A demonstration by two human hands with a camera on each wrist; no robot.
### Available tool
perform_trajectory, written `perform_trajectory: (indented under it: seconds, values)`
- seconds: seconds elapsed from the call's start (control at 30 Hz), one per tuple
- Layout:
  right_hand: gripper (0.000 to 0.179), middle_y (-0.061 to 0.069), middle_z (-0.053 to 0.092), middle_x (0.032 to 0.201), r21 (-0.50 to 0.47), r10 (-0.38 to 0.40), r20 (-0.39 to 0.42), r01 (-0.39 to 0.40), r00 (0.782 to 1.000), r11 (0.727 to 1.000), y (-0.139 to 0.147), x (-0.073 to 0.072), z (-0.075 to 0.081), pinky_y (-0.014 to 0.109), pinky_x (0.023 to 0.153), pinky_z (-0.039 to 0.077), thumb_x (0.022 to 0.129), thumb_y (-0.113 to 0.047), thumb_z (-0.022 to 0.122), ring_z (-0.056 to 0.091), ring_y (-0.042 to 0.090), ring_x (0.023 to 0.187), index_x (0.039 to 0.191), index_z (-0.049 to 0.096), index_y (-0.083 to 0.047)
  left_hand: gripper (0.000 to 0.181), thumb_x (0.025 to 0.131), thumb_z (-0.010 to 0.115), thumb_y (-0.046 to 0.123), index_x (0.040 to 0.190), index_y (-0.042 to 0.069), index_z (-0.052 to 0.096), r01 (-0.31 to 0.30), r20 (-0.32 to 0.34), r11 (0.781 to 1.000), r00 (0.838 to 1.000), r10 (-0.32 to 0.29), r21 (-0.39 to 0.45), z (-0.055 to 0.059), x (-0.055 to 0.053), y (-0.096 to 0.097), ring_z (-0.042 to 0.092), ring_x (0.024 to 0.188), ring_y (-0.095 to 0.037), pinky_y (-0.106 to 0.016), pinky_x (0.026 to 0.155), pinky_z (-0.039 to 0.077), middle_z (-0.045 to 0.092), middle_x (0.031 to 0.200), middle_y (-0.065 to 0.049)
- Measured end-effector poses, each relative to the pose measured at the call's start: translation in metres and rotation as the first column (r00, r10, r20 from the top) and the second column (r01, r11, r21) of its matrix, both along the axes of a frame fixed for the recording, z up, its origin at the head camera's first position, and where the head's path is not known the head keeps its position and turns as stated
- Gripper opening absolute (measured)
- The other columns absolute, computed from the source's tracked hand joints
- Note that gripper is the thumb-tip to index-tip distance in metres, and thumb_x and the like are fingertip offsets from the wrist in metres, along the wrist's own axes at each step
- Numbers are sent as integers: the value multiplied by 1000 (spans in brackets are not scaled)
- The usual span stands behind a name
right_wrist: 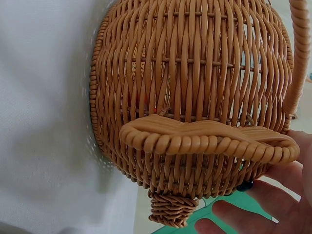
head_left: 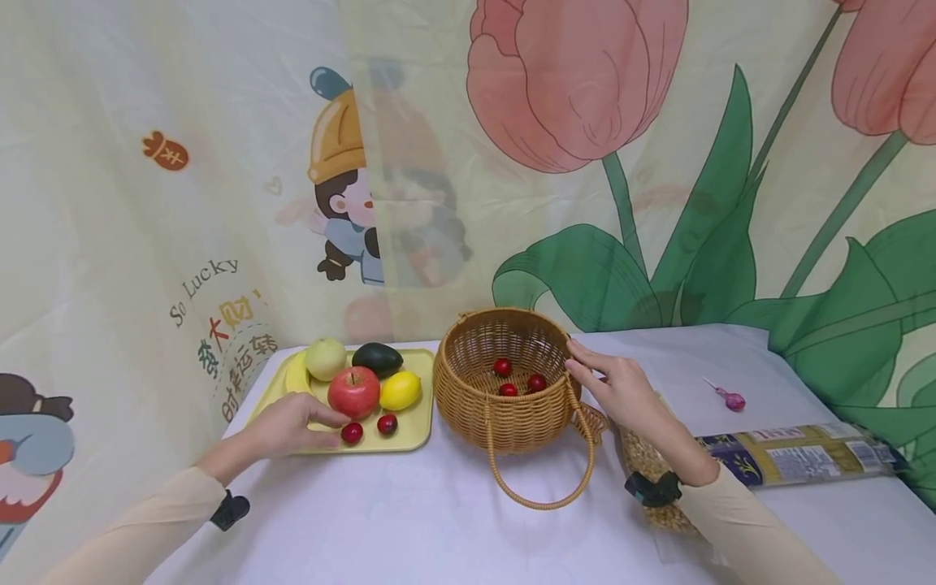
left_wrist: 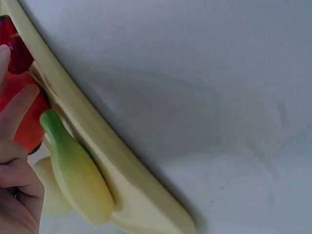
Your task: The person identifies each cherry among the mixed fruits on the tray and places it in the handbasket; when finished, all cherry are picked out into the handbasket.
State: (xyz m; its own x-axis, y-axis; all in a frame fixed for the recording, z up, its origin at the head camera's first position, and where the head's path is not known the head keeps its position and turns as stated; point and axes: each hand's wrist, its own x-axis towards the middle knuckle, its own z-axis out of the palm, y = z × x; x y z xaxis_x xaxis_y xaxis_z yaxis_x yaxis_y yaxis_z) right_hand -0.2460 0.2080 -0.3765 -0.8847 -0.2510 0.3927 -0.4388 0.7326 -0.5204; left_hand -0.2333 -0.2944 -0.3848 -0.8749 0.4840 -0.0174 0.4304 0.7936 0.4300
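Note:
My left hand (head_left: 303,424) reaches over the front of a yellow tray (head_left: 417,439), its thumb and fingertips spread right at a dark red cherry (head_left: 352,432). A second cherry (head_left: 387,424) lies just to the right. Behind them on the tray are a red apple (head_left: 354,392), a lemon (head_left: 400,391), a dark green avocado (head_left: 377,359), a pale green round fruit (head_left: 325,359) and a banana (left_wrist: 78,180). My right hand (head_left: 617,388) touches the right rim of a wicker basket (head_left: 497,418) with fairly straight fingers. Several cherries (head_left: 502,367) lie inside it.
The basket's handle (head_left: 541,507) hangs forward over the table, and a wicker tail (head_left: 591,422) sticks out right. Beyond are a clear bag of grains (head_left: 669,516), a pasta packet (head_left: 800,457) and a pink lollipop (head_left: 734,400). A printed curtain (head_left: 439,146) closes off the back.

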Motion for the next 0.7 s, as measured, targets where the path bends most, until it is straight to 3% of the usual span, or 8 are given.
perform_trajectory:
  seconds: [0.17, 0.3, 0.47, 0.7]
  values:
    - [49, 15, 54, 151, 0, 0, 13, 0, 1000, 1000, 0, 1, 0, 52, 92, 58, 107, -33, 56, 58, 41, 133, 147, 53, -5, 37, 85, 83, 28, 119, 13, 78, -1, 0, 1000, 1000, 1, 9, -10, -4, -1, 73, 106, -20, -36, 89, 59, 80, 109, 2]
    - [49, 15, 53, 151, -4, 2, 18, -2, 1000, 1000, -1, 1, 0, 53, 93, 57, 107, -33, 56, 57, 40, 134, 147, 53, -5, 38, 85, 83, 30, 119, 14, 78, 8, -42, 1000, 999, -9, -12, -13, -5, 4, 71, 104, -17, -31, 86, 59, 80, 109, 4]
    - [49, 16, 53, 151, -11, 4, 18, -4, 1000, 1000, -1, 2, 1, 54, 94, 57, 107, -33, 55, 57, 41, 133, 147, 53, -4, 39, 82, 86, 34, 118, 18, 79, -36, -79, 998, 996, 32, -42, -14, -6, 15, 67, 100, -13, -29, 84, 57, 80, 107, 7]
    - [48, 16, 53, 151, -11, -2, 21, 2, 1000, 1000, -1, 2, 2, 54, 95, 56, 107, -32, 55, 57, 41, 134, 147, 53, -5, 36, 82, 86, 34, 115, 19, 80, -88, -42, 995, 995, 86, -47, -18, -7, 25, 62, 97, -13, -23, 79, 52, 80, 104, 6]
